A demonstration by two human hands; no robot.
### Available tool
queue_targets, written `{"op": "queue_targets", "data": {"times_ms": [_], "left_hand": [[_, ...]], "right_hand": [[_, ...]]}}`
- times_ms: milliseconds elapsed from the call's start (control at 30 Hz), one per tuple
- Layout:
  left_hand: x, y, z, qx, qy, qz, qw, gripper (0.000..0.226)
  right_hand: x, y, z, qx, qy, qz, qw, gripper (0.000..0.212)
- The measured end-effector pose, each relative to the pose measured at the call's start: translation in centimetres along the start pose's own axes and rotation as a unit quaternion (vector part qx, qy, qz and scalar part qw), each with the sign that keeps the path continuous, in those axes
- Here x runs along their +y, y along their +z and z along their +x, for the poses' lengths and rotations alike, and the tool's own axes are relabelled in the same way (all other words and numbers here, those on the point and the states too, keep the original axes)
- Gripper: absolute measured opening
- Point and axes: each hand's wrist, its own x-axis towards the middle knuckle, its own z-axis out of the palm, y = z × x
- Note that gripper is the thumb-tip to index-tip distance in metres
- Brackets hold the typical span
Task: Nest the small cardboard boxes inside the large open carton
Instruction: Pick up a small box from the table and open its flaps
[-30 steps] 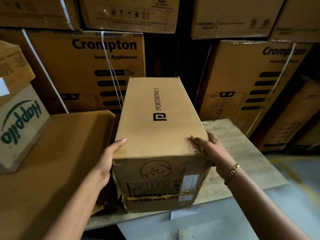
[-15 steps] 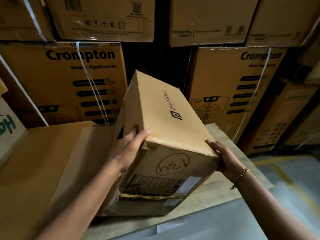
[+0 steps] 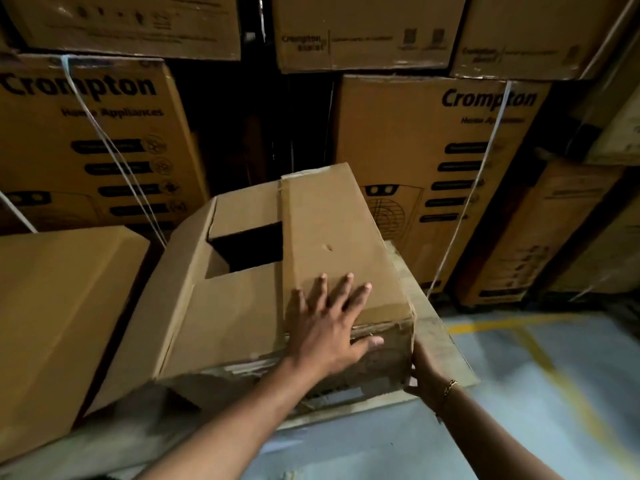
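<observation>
Cardboard, one carton point(image 3: 329, 230), left hand point(image 3: 325, 327) atop, right hand point(image 3: 427, 372) at corner

A: Where does the view look from?

B: From the person's head, through one wide-angle camera set above and behind the hands.

A: And which way does it face?

B: Forward and down. Both forearms come in from the lower edge, and the left hand point(image 3: 325, 327) and right hand point(image 3: 426, 374) lie just below the middle of the frame.

A: How near is it?

B: Close. The cardboard box point(image 3: 239, 306) under the hands fills the centre. The stacked cartons point(image 3: 412, 140) behind it cover the upper half, their edges bowed by the lens. The floor point(image 3: 519, 403) shows at the lower right, blurred.
</observation>
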Motion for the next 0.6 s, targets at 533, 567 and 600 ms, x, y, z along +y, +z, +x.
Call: {"op": "queue_targets", "data": {"times_ms": [533, 567, 600], "left_hand": [[-18.8, -2.7, -4.9, 0.002, -0.416, -0.059, 0.907, 0.103], [-20.4, -2.3, -5.7, -0.017, -0.446, -0.094, 0.890, 0.110], [-21.4, -1.6, -6.2, -0.032, -0.462, -0.153, 0.873, 0.117]], "right_hand": [[-7.7, -1.5, -2.5, -0.059, -0.165, -0.155, 0.972, 0.052], [-7.7, -0.8, -2.4, -0.049, -0.168, -0.175, 0.969, 0.056], [-7.5, -0.1, -2.3, -0.033, -0.172, -0.199, 0.964, 0.065]]}}
